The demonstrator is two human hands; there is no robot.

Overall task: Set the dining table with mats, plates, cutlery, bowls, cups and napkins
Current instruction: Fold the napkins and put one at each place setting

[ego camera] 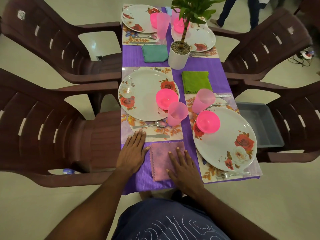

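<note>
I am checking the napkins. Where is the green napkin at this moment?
In the head view, the green napkin lies flat on the purple tablecloth on the right side, just past the near right pink cup and to the right of the white plant pot.

Dark blue white-lined shirt [169, 222], bare forearms.

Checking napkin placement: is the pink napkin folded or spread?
Folded flat: the pink napkin lies as a neat rectangle under the right hand.

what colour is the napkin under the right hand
Pink napkin, flat under the right hand; clearest in the head view.
</note>
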